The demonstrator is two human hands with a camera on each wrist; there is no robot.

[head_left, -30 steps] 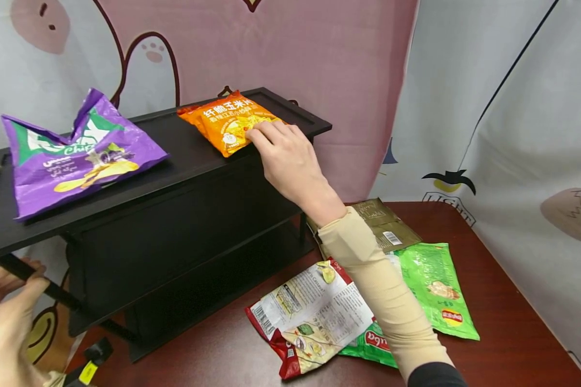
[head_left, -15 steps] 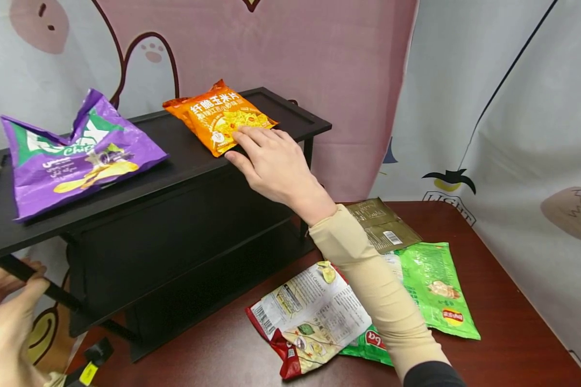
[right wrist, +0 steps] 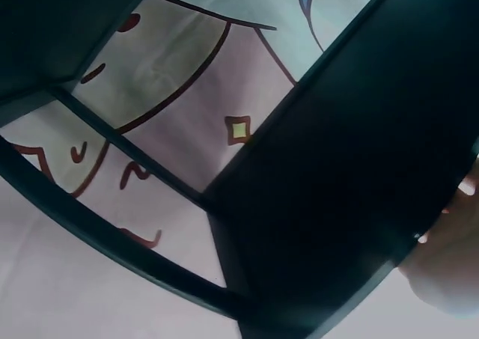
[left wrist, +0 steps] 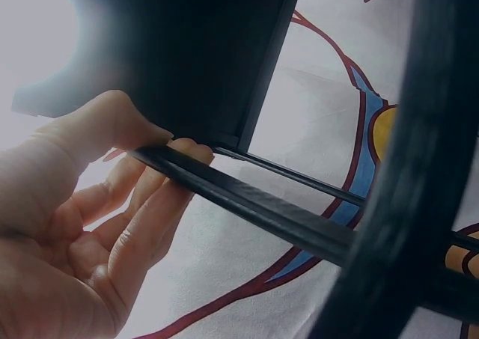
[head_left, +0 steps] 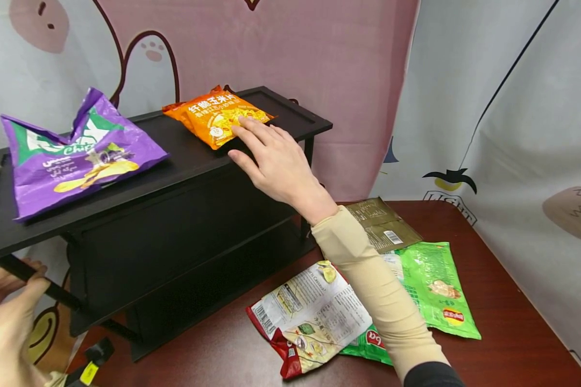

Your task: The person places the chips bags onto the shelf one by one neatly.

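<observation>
An orange bag of corn chips (head_left: 205, 115) lies on the top board of a black shelf rack (head_left: 184, 164). Fingertips of my right hand (head_left: 281, 166) rest on the bag's lower right part, fingers fairly straight and thumb apart. In the right wrist view only a blurred bit of that hand (right wrist: 441, 260) shows past the board's edge. My left hand (head_left: 7, 322) grips a thin black post (head_left: 45, 290) at the rack's left end. In the left wrist view, thumb and fingers pinch the post (left wrist: 247, 200). A purple bag of chips (head_left: 84, 156) leans creased on the top board's left part.
On the reddish-brown table (head_left: 508, 322), right of the rack, lie a white-and-red chip bag (head_left: 314, 317), a green bag partly under it (head_left: 368, 349), a light green bag (head_left: 438, 287) and an olive-brown bag (head_left: 384, 223). A printed cloth (head_left: 348, 70) hangs behind.
The orange bag has shifted left on the top board, and my right hand has moved left with it, its thumb now spread from the fingers. My left hand stays on the post.
</observation>
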